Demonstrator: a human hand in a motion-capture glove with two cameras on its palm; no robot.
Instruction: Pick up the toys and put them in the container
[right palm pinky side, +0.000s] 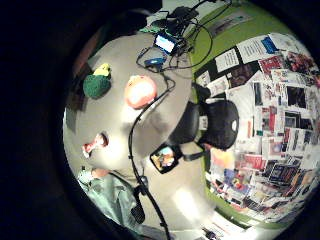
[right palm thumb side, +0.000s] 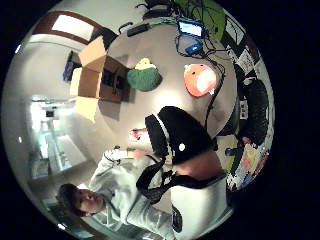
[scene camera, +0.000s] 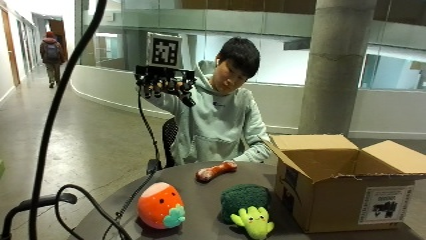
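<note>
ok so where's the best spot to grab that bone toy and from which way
Probably the narrow middle shaft of the bone toy, coming from straight above. It lies flat on the table with knobbed ends, so the thinner waist gives fingers room to close around it. The gloved right hand is raised above the table and holds nothing, and nothing crowds the bone; the strawberry plush and broccoli plush lie apart.

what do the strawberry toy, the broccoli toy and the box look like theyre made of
Strawberry toy: looks like soft plush fabric, matte orange with a fuzzy, rounded outline. Broccoli toy: also seems plush, with a nubby dark green top and a smoother yellow-green body. Box: corrugated cardboard by the look of it, plain matte brown, with open creased flaps and a printed label on its side.
</note>
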